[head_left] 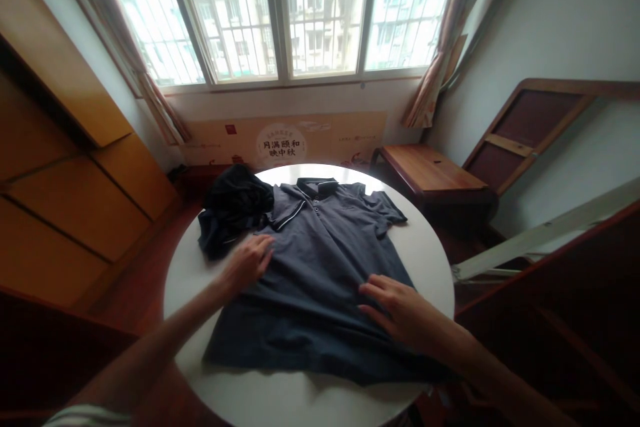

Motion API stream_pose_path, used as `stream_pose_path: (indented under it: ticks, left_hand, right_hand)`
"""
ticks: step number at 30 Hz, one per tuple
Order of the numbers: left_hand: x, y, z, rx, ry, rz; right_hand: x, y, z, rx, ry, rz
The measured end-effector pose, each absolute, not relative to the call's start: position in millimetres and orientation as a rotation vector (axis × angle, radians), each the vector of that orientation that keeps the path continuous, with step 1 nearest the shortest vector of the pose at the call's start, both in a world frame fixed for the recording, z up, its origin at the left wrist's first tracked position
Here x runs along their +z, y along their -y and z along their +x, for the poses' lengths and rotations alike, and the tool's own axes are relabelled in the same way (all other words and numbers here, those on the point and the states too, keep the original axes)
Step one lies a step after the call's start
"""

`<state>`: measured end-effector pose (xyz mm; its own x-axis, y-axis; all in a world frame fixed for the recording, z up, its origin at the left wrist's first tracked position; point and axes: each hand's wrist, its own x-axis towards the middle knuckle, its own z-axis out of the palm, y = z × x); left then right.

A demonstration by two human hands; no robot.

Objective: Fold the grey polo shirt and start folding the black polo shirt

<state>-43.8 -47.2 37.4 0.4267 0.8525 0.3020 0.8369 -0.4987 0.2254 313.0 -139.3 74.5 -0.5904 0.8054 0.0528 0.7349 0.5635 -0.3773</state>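
A dark slate-blue polo shirt [313, 297] lies spread face up on a round white table [430, 260], its collar and placket at the far side and its hem toward me. The collar and one sleeve edge have thin pale trim. My left hand [247, 263] rests on the shirt's left part, fingers spread, near a crumpled black garment [233, 210]. That garment partly covers the shirt's sleeve at the far left. My right hand [400, 313] lies on the shirt's right side, fingers slightly curved on the cloth. Neither hand grips anything.
A low wooden bench [430, 170] stands beyond the table at right, with a wooden frame [530, 127] leaning against the wall. Tall orange-brown cabinet doors [75, 213] fill the left. A printed poster [283, 143] sits under the barred window.
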Motion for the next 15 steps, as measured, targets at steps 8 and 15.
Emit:
stream_pose_path:
  ticks: [8,15]
  left_hand:
    - [43.2,-61.9,5.0,0.346,-1.872,2.503]
    - [72.9,-86.9,-21.3,0.545,-2.128,2.253]
  right_hand:
    - [47.7,151.1,215.7,0.246,2.909,-0.698]
    - [55.4,167.2,219.9,0.203,2.949,-0.594]
